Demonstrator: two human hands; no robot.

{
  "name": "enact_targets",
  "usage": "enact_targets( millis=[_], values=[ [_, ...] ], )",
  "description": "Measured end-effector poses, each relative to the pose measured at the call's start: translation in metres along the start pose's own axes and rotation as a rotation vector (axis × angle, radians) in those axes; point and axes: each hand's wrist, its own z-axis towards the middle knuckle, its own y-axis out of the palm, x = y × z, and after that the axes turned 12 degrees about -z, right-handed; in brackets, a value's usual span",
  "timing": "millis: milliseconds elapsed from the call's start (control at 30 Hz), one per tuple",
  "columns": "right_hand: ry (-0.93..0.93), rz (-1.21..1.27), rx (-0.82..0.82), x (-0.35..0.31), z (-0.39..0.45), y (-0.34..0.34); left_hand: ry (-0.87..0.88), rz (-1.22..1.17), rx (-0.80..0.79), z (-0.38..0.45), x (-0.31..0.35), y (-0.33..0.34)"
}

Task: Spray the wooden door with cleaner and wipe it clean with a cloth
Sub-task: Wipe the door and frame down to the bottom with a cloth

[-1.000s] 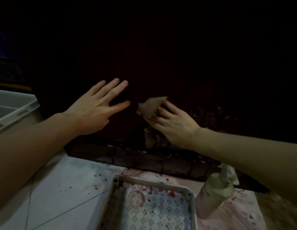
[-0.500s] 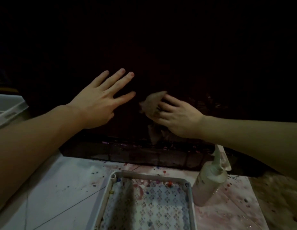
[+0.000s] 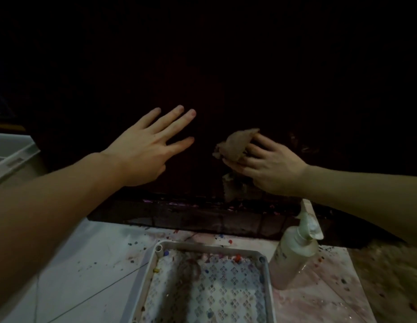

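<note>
The right hand (image 3: 270, 166) pinches a small crumpled cloth (image 3: 235, 145) between thumb and fingers, its grip bunched round the wad, and holds it against the lower part of the dark wooden door (image 3: 203, 78). The left hand (image 3: 144, 152) lies spread and flat on the door just beside it, fingers straight, holding nothing. The spray bottle (image 3: 293, 252) stands on the floor (image 3: 86, 264) below the right wrist, close to the door's bottom edge and touching or nearly touching the grey tray (image 3: 154, 264).

This looks like the wiping step, low on the door. To do it well, open the wad out so that more cloth meets the wood; a tight ball cleans only a narrow track. Press with the flats of the fingers, not the tips, and work in overlapping strokes along the grain, from higher up down toward the bottom rail (image 3: 179, 217), where wet streaks and pinkish specks show. Turn the cloth to a fresh face once it darkens. The left hand probably serves to steady the door, so it should stay clear of the stroke's path. The upper door is too dark to judge how clean it is. Mind the elbow near the bottle, which could tip.
</note>
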Motion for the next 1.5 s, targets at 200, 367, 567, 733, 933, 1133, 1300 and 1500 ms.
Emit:
enact_targets(
  millis=[200,367,567,733,933,1133,1300,1500],
  values=[
    [-0.114,0.029,0.056,0.004,-0.018,0.007,-0.020,0.036,-0.049,0.002,0.005,-0.003],
    [0.064,-0.024,0.058,0.029,-0.007,-0.004,-0.031,0.033,-0.058,0.004,0.009,-0.004],
    [-0.007,-0.035,-0.031,0.026,-0.056,0.017,-0.007,0.024,-0.052,0.008,0.013,-0.010],
    [-0.011,-0.032,-0.070,0.031,-0.080,0.018,-0.010,0.063,-0.070,0.011,0.015,-0.011],
    [0.043,-0.055,0.015,0.032,-0.034,0.004,0.016,0.086,-0.030,0.016,0.017,-0.012],
    [0.019,-0.039,-0.015,0.049,-0.106,0.021,0.010,0.071,-0.007,0.015,0.013,-0.007],
    [0.059,-0.043,-0.089,0.044,-0.131,0.025,0.007,0.076,-0.007,0.019,0.016,-0.009],
    [0.024,-0.052,-0.021,0.026,-0.063,0.015,0.026,0.097,-0.016,0.024,0.025,-0.015]
  ],
)
